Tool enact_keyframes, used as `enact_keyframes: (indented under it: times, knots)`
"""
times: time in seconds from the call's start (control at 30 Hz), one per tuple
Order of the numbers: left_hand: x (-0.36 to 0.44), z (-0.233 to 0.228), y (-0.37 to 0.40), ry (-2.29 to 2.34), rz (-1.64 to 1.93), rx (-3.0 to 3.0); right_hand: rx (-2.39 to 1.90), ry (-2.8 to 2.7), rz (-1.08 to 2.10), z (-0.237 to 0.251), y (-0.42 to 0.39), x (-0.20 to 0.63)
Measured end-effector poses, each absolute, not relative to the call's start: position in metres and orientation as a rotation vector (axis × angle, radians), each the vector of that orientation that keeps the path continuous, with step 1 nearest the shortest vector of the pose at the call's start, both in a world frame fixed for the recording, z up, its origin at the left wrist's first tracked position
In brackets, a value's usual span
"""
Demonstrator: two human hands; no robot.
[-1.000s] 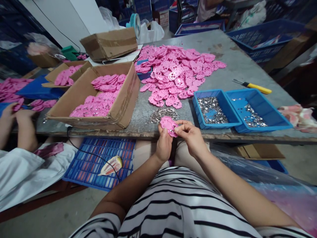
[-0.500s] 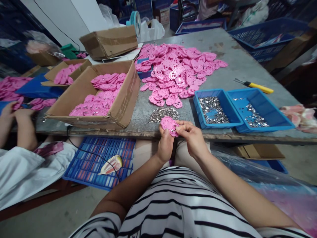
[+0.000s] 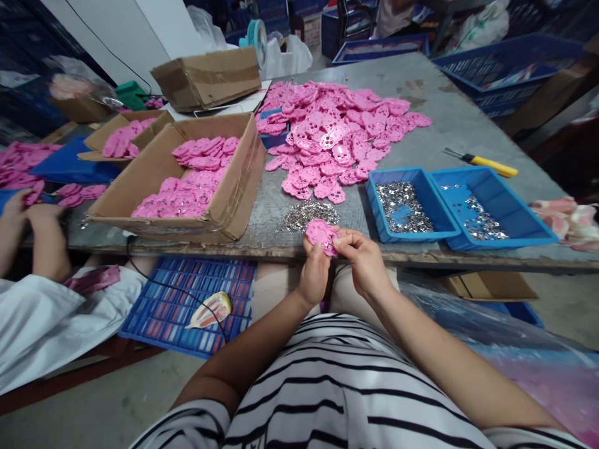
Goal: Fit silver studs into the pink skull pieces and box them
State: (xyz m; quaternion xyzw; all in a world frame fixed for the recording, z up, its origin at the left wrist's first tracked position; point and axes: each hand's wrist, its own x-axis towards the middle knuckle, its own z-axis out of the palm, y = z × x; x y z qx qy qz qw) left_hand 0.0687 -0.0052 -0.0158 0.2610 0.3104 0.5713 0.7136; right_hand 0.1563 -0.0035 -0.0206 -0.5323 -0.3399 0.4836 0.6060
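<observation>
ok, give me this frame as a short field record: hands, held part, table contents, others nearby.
left hand: grips pink plastic piece from below
right hand: fingertips pinch the piece's right edge
loose metal bits: small pile on table, just beyond the piece
blue trays: two, side by side, holding metal bits
pink pile: heaped mid-table
cardboard box: holds stacked pink pieces
yellow-handled tool: behind trays
co-worker's hands: far left

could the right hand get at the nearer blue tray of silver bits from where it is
Probably yes. The right hand, pinching the pink plastic piece with the left hand, sits at the table edge beside the blue tray. Nothing lies between them, though its fingers are occupied.
</observation>
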Motion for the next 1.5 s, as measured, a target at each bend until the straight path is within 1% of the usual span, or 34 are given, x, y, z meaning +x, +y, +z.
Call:
enact_keyframes:
  times: [0.17,0.27,0.37,0.47,0.53,0.6,0.67,0.73,0.8,0.83,0.97,1.07,1.33,1.5]
  knots:
    - [0.071,-0.017,-0.006,0.703,1.280,0.551,-1.212,-0.834,1.049,-0.033,-0.004,0.152]
    - [0.070,-0.018,-0.004,0.662,1.306,0.560,-1.216,-0.870,0.994,-0.031,-0.005,0.154]
    - [0.066,-0.018,-0.002,0.655,1.280,0.607,-1.272,-1.007,0.732,-0.020,0.001,0.172]
    - [0.061,-0.018,0.000,0.713,1.211,0.693,-1.357,-1.170,0.439,-0.003,0.017,0.208]
    - [0.058,-0.019,0.000,0.736,1.192,0.749,-1.533,-1.285,0.300,0.008,0.030,0.237]
    - [0.057,-0.019,0.001,0.738,1.192,0.795,-1.851,-1.457,0.184,0.018,0.041,0.262]
    - [0.056,-0.020,0.001,0.733,1.194,0.833,-2.207,-1.699,0.205,0.026,0.049,0.278]
    - [0.056,-0.020,0.001,0.735,1.189,0.865,-2.472,-1.893,0.354,0.031,0.052,0.283]
    - [0.056,-0.020,0.001,0.740,1.177,0.893,-2.602,-1.967,0.479,0.031,0.053,0.282]
    - [0.056,-0.020,0.001,0.742,1.169,0.905,-2.632,-1.972,0.494,0.030,0.053,0.281]
    - [0.055,-0.018,0.002,0.753,1.148,0.900,-2.673,-1.959,0.409,0.021,0.054,0.280]
    - [0.055,-0.016,0.002,0.762,1.142,0.849,-2.625,-1.980,0.363,0.014,0.056,0.286]
    - [0.054,-0.016,0.002,0.772,1.118,0.837,-2.573,-1.951,0.457,0.011,0.057,0.292]
    - [0.054,-0.015,0.001,0.774,1.117,0.829,-2.507,-1.905,0.342,0.010,0.055,0.291]
